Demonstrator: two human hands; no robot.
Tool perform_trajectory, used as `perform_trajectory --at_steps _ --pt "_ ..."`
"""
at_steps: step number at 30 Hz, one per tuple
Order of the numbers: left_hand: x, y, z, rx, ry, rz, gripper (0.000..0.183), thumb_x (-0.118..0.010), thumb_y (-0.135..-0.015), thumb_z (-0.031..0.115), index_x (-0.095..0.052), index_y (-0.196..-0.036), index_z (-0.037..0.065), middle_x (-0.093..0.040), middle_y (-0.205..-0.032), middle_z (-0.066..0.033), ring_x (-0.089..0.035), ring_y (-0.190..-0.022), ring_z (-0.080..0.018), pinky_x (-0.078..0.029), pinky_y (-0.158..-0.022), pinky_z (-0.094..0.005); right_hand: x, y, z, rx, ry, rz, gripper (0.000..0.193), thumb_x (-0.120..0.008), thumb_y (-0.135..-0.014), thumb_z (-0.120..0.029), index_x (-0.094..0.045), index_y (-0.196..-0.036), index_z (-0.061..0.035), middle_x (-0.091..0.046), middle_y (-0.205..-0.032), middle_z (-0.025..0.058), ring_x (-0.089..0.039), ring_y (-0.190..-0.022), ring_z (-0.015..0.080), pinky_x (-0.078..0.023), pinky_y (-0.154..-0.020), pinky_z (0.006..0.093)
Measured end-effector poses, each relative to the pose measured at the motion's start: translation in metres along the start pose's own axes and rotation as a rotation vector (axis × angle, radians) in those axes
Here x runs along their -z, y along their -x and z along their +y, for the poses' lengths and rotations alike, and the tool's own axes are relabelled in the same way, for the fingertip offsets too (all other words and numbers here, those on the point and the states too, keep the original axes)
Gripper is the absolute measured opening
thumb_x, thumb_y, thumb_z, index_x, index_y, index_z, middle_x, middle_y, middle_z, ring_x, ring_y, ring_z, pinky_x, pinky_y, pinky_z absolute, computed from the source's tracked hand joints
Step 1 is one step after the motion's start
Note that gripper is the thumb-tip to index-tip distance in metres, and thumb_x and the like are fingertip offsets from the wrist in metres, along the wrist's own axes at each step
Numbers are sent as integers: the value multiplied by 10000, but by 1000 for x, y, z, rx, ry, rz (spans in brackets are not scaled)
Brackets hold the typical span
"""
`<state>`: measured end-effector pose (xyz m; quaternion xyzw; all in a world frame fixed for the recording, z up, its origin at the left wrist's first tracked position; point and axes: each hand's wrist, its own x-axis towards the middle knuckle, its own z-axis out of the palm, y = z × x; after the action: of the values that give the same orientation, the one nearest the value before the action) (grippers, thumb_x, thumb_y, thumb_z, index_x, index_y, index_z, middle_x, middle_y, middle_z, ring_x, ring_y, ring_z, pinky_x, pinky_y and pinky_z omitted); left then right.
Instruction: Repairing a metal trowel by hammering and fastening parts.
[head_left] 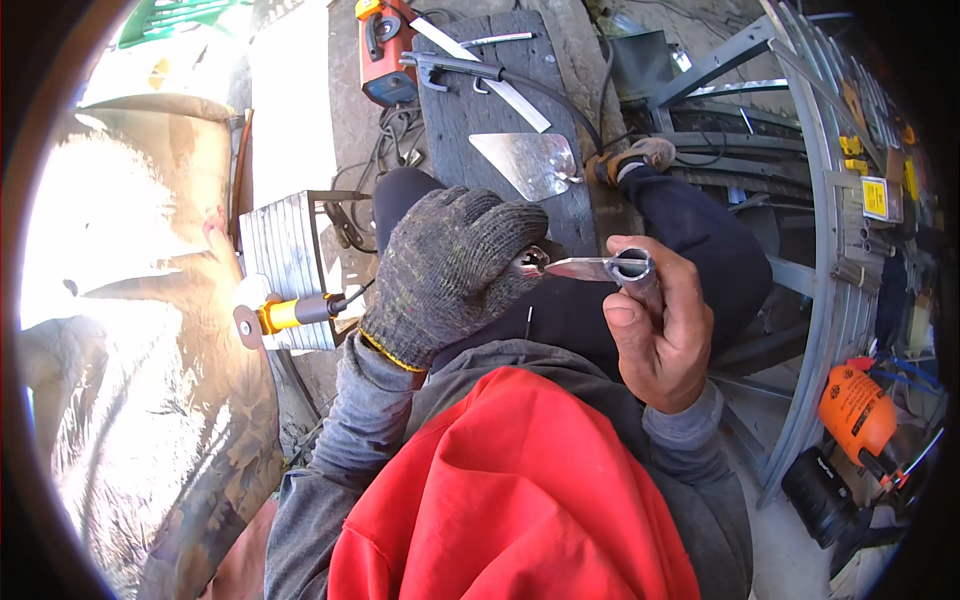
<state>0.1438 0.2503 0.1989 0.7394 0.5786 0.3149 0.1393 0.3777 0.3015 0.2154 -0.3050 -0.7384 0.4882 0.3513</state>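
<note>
My left hand (455, 270), in a dark grey knitted glove, is closed around a shiny metal piece (534, 260); most of it is hidden by the glove. My bare right hand (668, 335) grips a short metal tube (640, 278) between thumb and fingers, its open end facing up. A flat, pointed metal strip (580, 268) spans the gap between the hands. Its wide end meets the tube's rim, and its tip reaches the piece in the glove. Beyond the hands, a triangular metal trowel blade (530, 163) lies on a dark wooden board (465, 120).
A welding electrode holder (455, 66) and a pale flat bar (500, 85) rest on the board beside an orange welding machine (385, 50). At left, a yellow angle grinder (290, 315) sits against a ribbed metal box (290, 240). A metal rack (825, 200) and an orange bottle (858, 415) stand right.
</note>
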Motion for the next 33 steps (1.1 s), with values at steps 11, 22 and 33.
perform_trajectory --at_steps 11,22,33 --pt "1 -2 2 44 -12 -27 375 -768 -811 298 -675 -1119 106 -642 -944 -116 -628 -873 -350 -492 -766 -467 -3 2 6 14 81 16 366 -728 -976 -125 -579 -1253 63 -689 -959 107 -661 -766 93 -532 -645 241" --pt "-8 -3 6 40 -8 -15 336 -751 -830 284 -667 -1097 98 -639 -936 -124 -630 -875 -353 -493 -754 -469 -8 -8 5 -31 46 22 311 -759 -947 -152 -619 -1160 27 -678 -850 92 -631 -651 93 -503 -577 250" --pt "-12 -3 8 98 -27 -69 340 -748 -836 261 -652 -1122 104 -635 -926 -131 -642 -890 -352 -494 -769 -474 2 -21 1 -240 68 -105 211 -679 -1004 -186 -613 -1044 10 -695 -794 116 -652 -656 124 -515 -588 308"
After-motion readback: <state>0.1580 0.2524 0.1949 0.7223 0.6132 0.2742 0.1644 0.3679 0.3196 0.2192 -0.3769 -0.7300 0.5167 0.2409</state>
